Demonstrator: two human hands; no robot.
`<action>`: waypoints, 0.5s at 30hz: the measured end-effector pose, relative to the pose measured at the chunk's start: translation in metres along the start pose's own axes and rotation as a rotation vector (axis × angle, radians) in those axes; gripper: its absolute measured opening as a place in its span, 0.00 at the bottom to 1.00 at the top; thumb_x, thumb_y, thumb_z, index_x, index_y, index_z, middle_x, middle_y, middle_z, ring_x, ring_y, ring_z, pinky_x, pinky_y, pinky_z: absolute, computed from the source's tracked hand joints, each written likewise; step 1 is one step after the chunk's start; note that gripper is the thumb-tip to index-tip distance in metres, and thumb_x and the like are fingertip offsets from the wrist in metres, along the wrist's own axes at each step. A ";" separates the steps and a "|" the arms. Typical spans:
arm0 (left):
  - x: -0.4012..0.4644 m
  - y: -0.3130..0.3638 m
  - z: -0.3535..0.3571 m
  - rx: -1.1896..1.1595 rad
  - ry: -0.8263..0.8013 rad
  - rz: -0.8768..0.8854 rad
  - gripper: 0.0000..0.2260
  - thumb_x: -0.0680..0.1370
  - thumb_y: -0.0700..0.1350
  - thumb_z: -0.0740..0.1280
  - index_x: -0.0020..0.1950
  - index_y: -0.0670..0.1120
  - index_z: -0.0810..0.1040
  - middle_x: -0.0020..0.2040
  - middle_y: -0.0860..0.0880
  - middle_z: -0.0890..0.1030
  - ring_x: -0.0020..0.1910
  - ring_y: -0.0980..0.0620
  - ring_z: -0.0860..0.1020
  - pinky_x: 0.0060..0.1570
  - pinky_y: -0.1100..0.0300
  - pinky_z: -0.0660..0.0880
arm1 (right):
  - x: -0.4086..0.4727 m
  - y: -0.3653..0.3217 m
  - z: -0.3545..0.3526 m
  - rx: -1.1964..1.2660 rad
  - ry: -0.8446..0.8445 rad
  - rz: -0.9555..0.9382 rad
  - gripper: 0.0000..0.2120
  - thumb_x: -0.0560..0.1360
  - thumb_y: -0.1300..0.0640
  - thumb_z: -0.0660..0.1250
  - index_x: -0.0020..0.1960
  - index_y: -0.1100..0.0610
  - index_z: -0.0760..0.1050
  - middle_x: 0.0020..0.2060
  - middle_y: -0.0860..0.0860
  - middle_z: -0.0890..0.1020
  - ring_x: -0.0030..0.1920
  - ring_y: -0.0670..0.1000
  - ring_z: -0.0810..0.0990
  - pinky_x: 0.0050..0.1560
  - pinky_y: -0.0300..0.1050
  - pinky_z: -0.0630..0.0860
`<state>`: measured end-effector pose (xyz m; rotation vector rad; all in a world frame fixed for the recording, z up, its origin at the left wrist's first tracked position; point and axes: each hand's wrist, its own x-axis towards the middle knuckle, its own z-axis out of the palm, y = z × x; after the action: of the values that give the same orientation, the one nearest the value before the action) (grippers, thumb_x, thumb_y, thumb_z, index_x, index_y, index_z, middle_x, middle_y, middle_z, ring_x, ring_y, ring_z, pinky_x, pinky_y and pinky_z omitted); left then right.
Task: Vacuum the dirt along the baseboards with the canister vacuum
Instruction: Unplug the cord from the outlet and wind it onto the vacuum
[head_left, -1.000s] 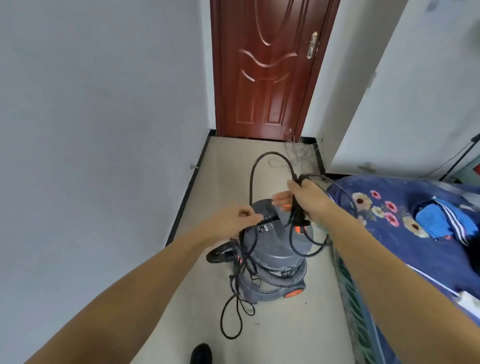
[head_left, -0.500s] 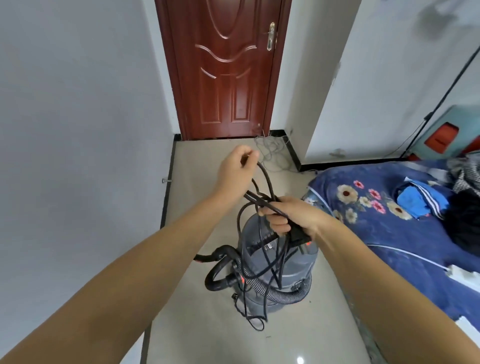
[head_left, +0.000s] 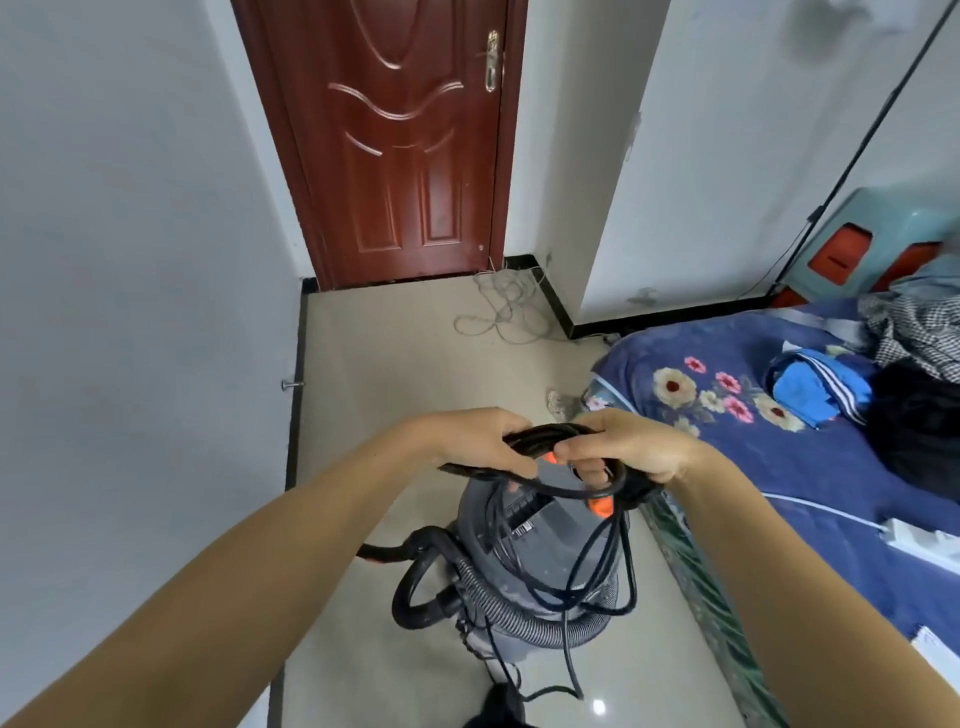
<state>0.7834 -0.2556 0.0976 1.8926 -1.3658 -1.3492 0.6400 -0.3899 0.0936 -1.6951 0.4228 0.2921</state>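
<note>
A: Starting at the left, what is there?

B: A white wall with a black baseboard (head_left: 295, 415) along its foot, running away toward the red door (head_left: 400, 140). That strip is where the dirt has to come up.

A: And the left hand (head_left: 470, 447)?

B: Its fingers are curled closed around a bundle of black power cord (head_left: 550, 435), above the canister vacuum (head_left: 540, 561). The bundle's long axis lies roughly side to side, bridging straight across to the right hand (head_left: 631, 447).

A: So both hands are on it?

B: Yes. The right hand's fingers are also wrapped shut on the same coils, just beside the left. Loose loops hang down from both fists over the grey drum and trail onto the floor (head_left: 415, 364).

A: Where does the vacuum sit against all this?

B: Directly below the hands, standing upright in the narrow lane between the left wall and the blue bed (head_left: 779, 467). Its ribbed hose (head_left: 530, 618) wraps the base, and the black curved end points left, toward the baseboard.

A: Which hand is nearer the baseboard?

B: The left, I'd say. The hose end also lies down and to the left of it, so that hand looks better placed to reach it once the cord is freed.

A: Can you see the plug?

B: No, I cannot tell which part of the bundle holds it.
</note>
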 end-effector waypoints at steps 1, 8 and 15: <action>0.011 -0.006 0.000 0.001 -0.009 -0.022 0.05 0.76 0.37 0.66 0.44 0.47 0.74 0.37 0.47 0.77 0.31 0.57 0.77 0.31 0.71 0.71 | 0.005 0.005 -0.002 -0.096 0.061 0.041 0.11 0.76 0.62 0.66 0.37 0.61 0.70 0.23 0.48 0.72 0.22 0.44 0.70 0.28 0.32 0.68; 0.097 -0.047 0.022 -0.541 0.427 -0.133 0.07 0.73 0.34 0.65 0.40 0.46 0.77 0.35 0.46 0.76 0.33 0.51 0.73 0.33 0.61 0.68 | 0.049 0.062 0.011 -0.291 0.530 0.062 0.23 0.73 0.42 0.66 0.62 0.53 0.67 0.47 0.45 0.75 0.46 0.44 0.76 0.49 0.40 0.74; 0.155 -0.077 0.041 -1.027 0.420 -0.198 0.11 0.77 0.33 0.57 0.39 0.43 0.74 0.22 0.53 0.72 0.22 0.56 0.73 0.24 0.68 0.70 | 0.096 0.101 0.029 0.217 0.594 0.169 0.43 0.70 0.51 0.74 0.76 0.55 0.52 0.64 0.47 0.74 0.63 0.42 0.73 0.63 0.34 0.70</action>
<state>0.7880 -0.3550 -0.0500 1.4410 -0.1688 -1.2605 0.6832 -0.3852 -0.0420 -1.5122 1.0021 -0.1446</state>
